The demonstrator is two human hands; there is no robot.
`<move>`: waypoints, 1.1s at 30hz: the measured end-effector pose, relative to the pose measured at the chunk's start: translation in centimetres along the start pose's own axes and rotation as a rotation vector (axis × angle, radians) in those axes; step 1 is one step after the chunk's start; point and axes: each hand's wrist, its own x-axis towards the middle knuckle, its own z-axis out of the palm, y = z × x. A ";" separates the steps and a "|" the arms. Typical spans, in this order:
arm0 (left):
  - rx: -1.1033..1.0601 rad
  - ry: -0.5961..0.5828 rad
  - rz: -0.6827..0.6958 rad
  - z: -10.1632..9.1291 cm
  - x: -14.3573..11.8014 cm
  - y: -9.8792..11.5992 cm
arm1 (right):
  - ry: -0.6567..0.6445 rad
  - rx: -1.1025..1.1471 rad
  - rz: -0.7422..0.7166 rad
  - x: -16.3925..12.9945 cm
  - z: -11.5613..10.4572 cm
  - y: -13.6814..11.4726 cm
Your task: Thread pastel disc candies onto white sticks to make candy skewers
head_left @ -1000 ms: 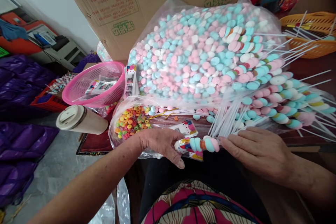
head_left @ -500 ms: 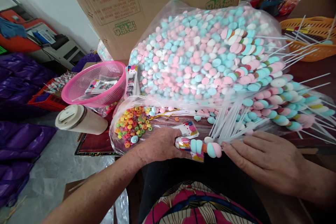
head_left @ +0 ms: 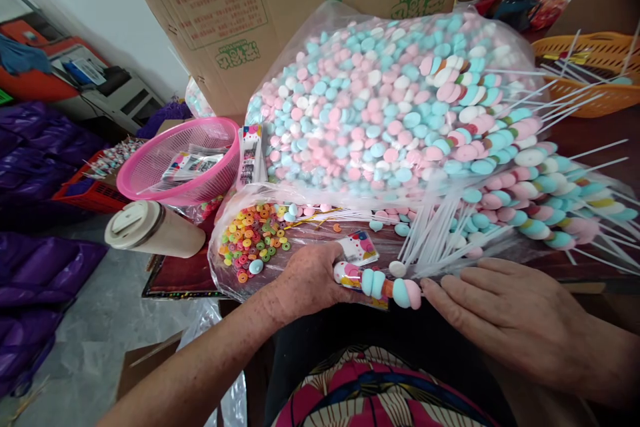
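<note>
A pink basket (head_left: pixel 180 163) holds printed packets beside a lying cup (head_left: pixel 153 230). A cardboard box (head_left: pixel 280 7) stands behind; an orange basket (head_left: pixel 595 73) sits far right.

Big bag of candy discs (head_left: pixel 380 107) at the middle of the surface (head_left: pixel 590 133). Behind it: cardboard box (head_left: pixel 280 7). Left of it: mesh basket (head_left: pixel 180 160), with a lidded cup (head_left: pixel 150 230) lying on its side in front. Before it: bag of ring candies (head_left: pixel 255 237), loose sticks (head_left: pixel 435 233), a skewer of candies (head_left: pixel 385 283) between left hand (head_left: pixel 305 277) and right hand (head_left: pixel 505 317). Right of it: finished skewers (head_left: pixel 525 180), probably resting against it; beyond, behind them, a tray basket (head_left: pixel 595 70).
</note>
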 end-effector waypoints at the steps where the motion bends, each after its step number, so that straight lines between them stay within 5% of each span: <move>1: -0.026 -0.012 0.039 -0.1 0.0 0.0 | -0.015 0.002 0.003 0.1 0.0 0.0; 7: 0.151 -0.055 -0.035 -0.2 0.4 0.9 | -0.009 -0.007 0.043 0.0 0.3 -0.1; 19: -0.077 -0.170 0.229 -1.0 1.2 1.2 | 0.045 -0.058 0.045 0.4 0.7 1.3; 25: 0.074 -0.198 0.157 -0.8 2.1 2.4 | 0.021 0.045 0.009 0.4 2.2 0.9; 29: 0.254 -0.095 0.075 -0.7 2.3 2.8 | 0.041 0.018 0.071 -0.1 3.0 0.9; 33: 0.307 0.021 0.204 -1.3 1.9 1.5 | 0.067 0.036 0.081 -0.6 2.8 1.0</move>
